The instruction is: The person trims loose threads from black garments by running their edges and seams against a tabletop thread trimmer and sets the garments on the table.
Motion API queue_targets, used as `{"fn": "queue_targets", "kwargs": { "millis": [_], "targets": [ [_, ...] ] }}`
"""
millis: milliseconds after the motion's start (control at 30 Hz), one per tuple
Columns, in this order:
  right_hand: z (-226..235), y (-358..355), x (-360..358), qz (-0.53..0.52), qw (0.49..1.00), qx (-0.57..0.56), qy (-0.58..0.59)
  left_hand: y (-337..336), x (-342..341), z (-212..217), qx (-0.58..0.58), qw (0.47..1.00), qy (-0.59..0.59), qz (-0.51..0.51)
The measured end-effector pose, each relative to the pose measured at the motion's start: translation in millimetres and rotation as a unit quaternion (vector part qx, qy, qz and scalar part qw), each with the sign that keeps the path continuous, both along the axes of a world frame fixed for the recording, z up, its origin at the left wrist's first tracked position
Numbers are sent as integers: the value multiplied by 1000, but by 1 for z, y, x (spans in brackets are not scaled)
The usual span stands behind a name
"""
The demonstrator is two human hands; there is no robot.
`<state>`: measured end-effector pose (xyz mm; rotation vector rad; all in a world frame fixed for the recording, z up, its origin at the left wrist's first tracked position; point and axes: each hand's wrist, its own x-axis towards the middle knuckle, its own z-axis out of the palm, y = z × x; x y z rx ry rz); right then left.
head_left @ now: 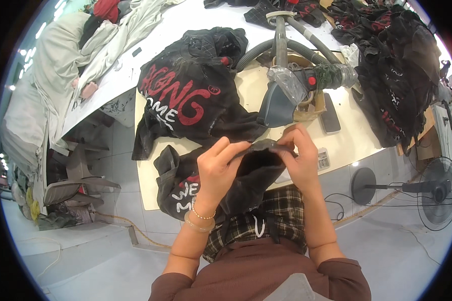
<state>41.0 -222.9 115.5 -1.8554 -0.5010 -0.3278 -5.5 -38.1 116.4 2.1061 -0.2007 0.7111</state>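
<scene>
My left hand [217, 168] and my right hand [300, 156] both pinch the top edge of a black garment [253, 173] held up in front of me, over the near edge of the cream table [346, 140]. The garment's lower part, with white and red lettering, hangs off the table to my left. A second black garment [186, 100] with big red lettering lies flat on the table just beyond my hands.
A grey suction nozzle [276, 103] with hoses stands behind my hands, a dark phone [330, 119] beside it. A heap of black garments [397, 65] fills the right; pale cloth [70, 60] lies left. A floor fan [434, 190] and a plastic chair [73, 183] flank the table.
</scene>
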Motion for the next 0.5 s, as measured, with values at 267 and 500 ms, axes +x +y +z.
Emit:
{"fn": "queue_targets", "kwargs": {
  "millis": [267,500],
  "targets": [
    [0,-12,5,116,970,94,191,-3,-2,-4,24,999,-23,-9],
    [-1,-19,5,147,975,43,160,0,-10,-10,82,995,-59,-13]
  ]
}}
